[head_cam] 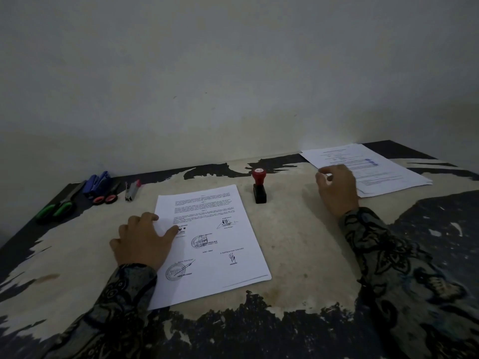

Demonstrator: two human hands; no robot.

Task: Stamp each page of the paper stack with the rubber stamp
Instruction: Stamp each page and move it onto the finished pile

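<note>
Hands point(145, 242) flat; rubber stamp point(259, 186) upright, handle up.

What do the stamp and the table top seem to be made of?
The stamp: probably plastic, with a glossy red knob and a matte black base; its rubber face is hidden. The table top: likely board under a dark laminate or paint, because the dark layer has peeled in ragged patches to a pale, matte underlayer.
</note>
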